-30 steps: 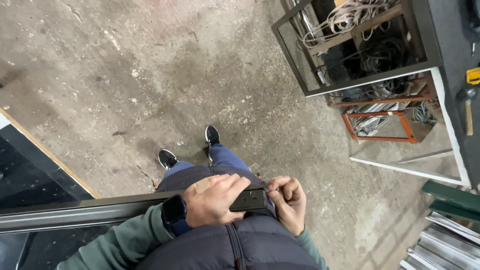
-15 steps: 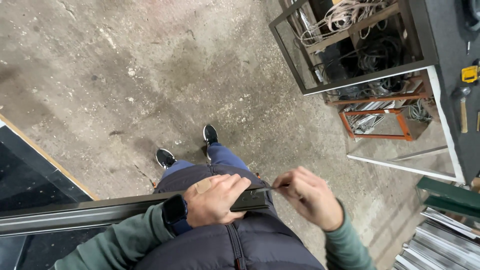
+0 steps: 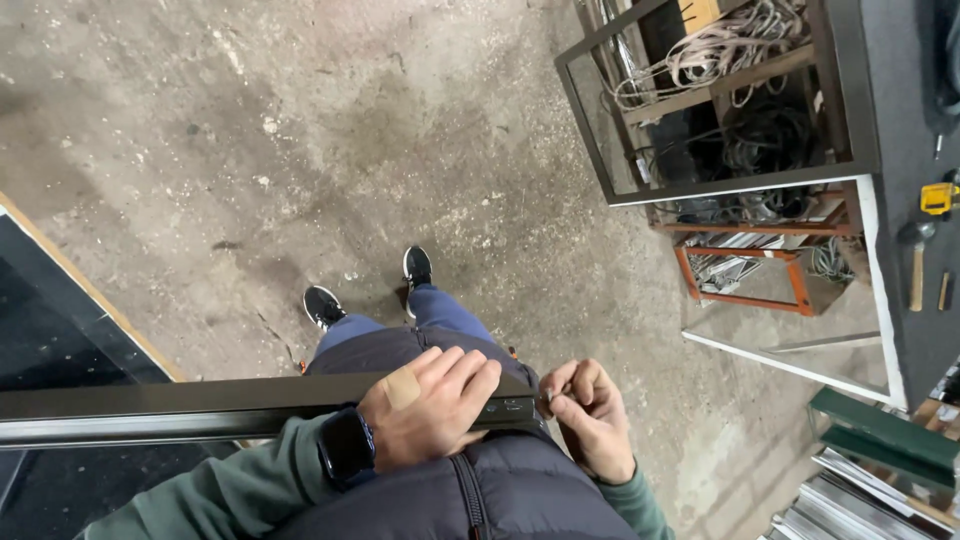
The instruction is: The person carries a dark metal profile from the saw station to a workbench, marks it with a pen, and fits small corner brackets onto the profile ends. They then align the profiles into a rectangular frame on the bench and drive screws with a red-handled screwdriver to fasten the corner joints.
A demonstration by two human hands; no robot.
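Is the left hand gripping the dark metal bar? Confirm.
Yes, the left hand wraps over the dark metal bar near its end.

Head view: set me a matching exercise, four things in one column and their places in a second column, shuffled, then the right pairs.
Things:
1. left hand
2. right hand
3. hammer
4. coiled cables

Places:
A. on the dark workbench at the right edge
B. on a shelf inside the dark metal frame, top right
C. wrapped over the long dark metal profile
D. fingers pinched together just off the profile's end

Pairs: 1-C, 2-D, 3-A, 4-B
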